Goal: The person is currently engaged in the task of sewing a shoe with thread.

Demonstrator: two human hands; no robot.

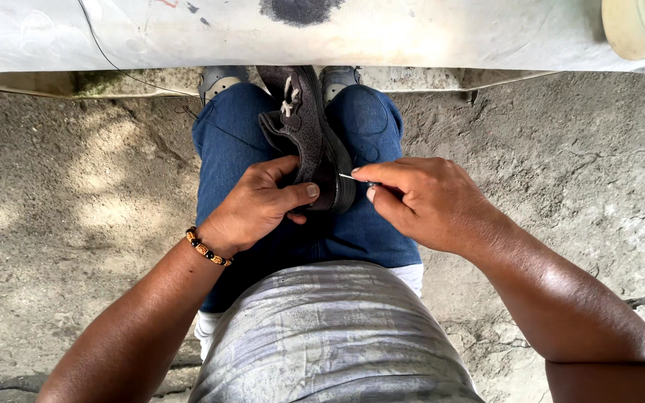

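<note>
— Where did the shoe sit?

— A dark shoe lay on edge across the person's lap, wedged between the blue-jeaned knees. Its long axis ran away from the body, heel end near the hands, laces toward the far end.

— Which hand had it?

— The left hand was curled closed around the near end, thumb pressed flat on the black sole rim, fingers wrapped behind the upper. A beaded bracelet circled that wrist.

— And the right?

— The right hand was pinched shut on a thin needle-like tool, its bright tip touching the sole edge just right of the left thumb. The shoe lay directly left of that hand, so the tool pointed crosswise to the shoe's length. Whether a thread trailed, I could not tell.

— Surroundings?

— Rough concrete floor on both sides. A pale, stained worktop edge ran across the top, with a roll of tape at its right corner. Grey shoes showed beyond the knees.
</note>
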